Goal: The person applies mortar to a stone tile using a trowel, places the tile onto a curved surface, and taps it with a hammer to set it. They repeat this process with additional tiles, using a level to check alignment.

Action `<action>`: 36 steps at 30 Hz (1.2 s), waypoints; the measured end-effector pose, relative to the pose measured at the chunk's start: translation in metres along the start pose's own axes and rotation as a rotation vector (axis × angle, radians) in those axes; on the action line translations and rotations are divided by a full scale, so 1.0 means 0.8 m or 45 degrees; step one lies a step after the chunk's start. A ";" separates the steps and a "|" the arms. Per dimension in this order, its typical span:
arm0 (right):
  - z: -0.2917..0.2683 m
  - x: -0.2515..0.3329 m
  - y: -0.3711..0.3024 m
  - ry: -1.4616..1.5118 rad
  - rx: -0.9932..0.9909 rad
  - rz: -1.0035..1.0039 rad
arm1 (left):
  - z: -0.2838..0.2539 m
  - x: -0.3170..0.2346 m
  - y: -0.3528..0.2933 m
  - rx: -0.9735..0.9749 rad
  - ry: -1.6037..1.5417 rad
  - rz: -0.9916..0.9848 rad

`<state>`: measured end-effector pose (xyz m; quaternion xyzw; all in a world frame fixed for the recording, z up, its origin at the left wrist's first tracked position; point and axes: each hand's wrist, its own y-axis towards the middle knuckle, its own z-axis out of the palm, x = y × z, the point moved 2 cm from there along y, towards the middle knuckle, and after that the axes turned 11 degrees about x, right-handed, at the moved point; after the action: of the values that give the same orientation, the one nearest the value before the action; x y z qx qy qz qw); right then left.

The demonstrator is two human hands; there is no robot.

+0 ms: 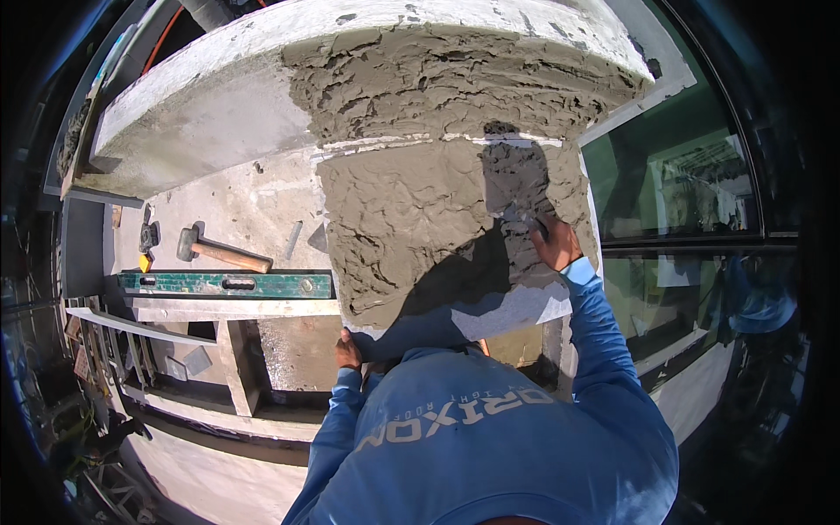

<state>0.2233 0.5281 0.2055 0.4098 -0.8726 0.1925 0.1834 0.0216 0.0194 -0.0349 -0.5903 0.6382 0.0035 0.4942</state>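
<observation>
A large pale tile [516,317] lies before me, its upper face spread with rough wet mortar [402,219] and its near edge bare. My left hand [348,350] is closed on the tile's near left corner. On the right part of the mortar rests my right hand [556,242], its fingers curled. A small greyish edge shows by the fingertips, but what they hold is hidden. My shadow covers part of the tile. Beyond its far edge, more wet mortar [437,83] coats the wall.
Left of the tile, a hammer [223,252] lies on the concrete ledge [249,197], with a green spirit level [227,284] along its near side. A dark tool with a yellow end [147,241] sits farther left. A glass window [674,184] stands at right.
</observation>
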 end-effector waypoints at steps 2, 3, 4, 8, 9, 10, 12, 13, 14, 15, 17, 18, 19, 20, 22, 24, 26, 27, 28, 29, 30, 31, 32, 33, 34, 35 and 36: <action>-0.017 -0.004 0.030 -0.160 0.120 -0.008 | 0.001 0.005 0.001 -0.017 -0.009 -0.029; -0.026 -0.006 0.049 -0.249 0.137 -0.018 | 0.001 0.006 0.001 -0.033 -0.014 0.023; -0.033 -0.006 0.067 -0.336 0.153 -0.027 | 0.001 0.008 0.002 -0.024 -0.014 0.045; -0.072 -0.008 0.140 -0.749 0.426 0.226 | 0.000 0.014 0.004 0.028 0.032 0.019; -0.082 -0.005 0.155 -0.808 0.473 0.250 | 0.000 0.015 0.005 0.030 0.051 -0.009; -0.092 -0.001 0.172 -0.865 0.518 0.265 | 0.000 0.016 0.004 0.052 0.049 -0.028; -0.103 0.006 0.212 -0.958 0.706 0.371 | 0.002 0.016 0.004 0.056 0.018 -0.003; -0.103 0.009 0.228 -0.999 0.790 0.403 | 0.003 0.016 0.002 0.045 0.001 -0.008; -0.100 0.010 0.242 -0.967 0.742 0.479 | 0.004 0.016 0.001 0.034 -0.034 -0.008; -0.096 0.009 0.257 -0.959 0.738 0.462 | 0.005 0.016 -0.001 0.032 -0.036 -0.009; -0.085 0.004 0.299 -0.956 0.742 0.446 | 0.007 0.014 -0.006 0.014 -0.056 -0.005; -0.073 0.002 0.321 -1.028 0.793 0.409 | 0.008 0.013 -0.008 0.020 -0.059 -0.008; -0.067 -0.004 0.340 -1.019 0.859 0.426 | 0.008 0.012 -0.010 0.018 -0.066 -0.001; -0.063 -0.008 0.357 -1.006 0.926 0.447 | 0.007 0.011 -0.013 0.003 -0.073 0.015; -0.053 -0.007 0.385 -0.991 1.063 0.437 | 0.007 0.007 -0.016 -0.026 -0.038 0.037; -0.045 0.007 0.397 -0.993 1.202 0.374 | 0.009 0.004 -0.018 -0.045 -0.041 0.046; -0.047 0.027 0.398 -0.862 1.042 0.487 | 0.010 0.000 -0.019 -0.037 -0.075 0.028; -0.044 0.042 0.398 -0.899 1.020 0.448 | 0.010 -0.003 -0.021 -0.060 -0.064 0.033; -0.045 0.053 0.393 -0.906 0.998 0.446 | 0.008 -0.006 -0.021 -0.085 -0.058 0.045; -0.045 0.061 0.388 -0.895 0.972 0.462 | 0.007 -0.011 -0.022 -0.109 -0.052 0.061; -0.044 0.068 0.383 -0.887 0.943 0.484 | 0.005 -0.015 -0.023 -0.067 -0.088 0.078; -0.043 0.071 0.378 -0.774 0.903 0.554 | 0.004 -0.019 -0.024 -0.050 -0.118 0.073; -0.040 0.074 0.377 -0.862 0.892 0.538 | 0.000 -0.022 -0.026 -0.034 -0.147 0.065; -0.037 0.075 0.376 -0.808 0.875 0.498 | -0.001 -0.026 -0.026 -0.012 -0.179 0.040; -0.031 0.076 0.377 -0.684 0.892 0.455 | -0.004 -0.028 -0.028 0.055 -0.174 -0.012; -0.025 0.078 0.380 -0.545 0.912 0.385 | -0.008 -0.032 -0.029 0.070 -0.196 -0.019; -0.020 0.080 0.382 -0.435 0.897 0.392 | -0.011 -0.035 -0.029 0.081 -0.215 -0.048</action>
<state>-0.0524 0.6753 0.1932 0.3382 -0.8223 0.4338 -0.1461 0.0286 0.0279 0.0006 -0.5836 0.5829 0.0237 0.5649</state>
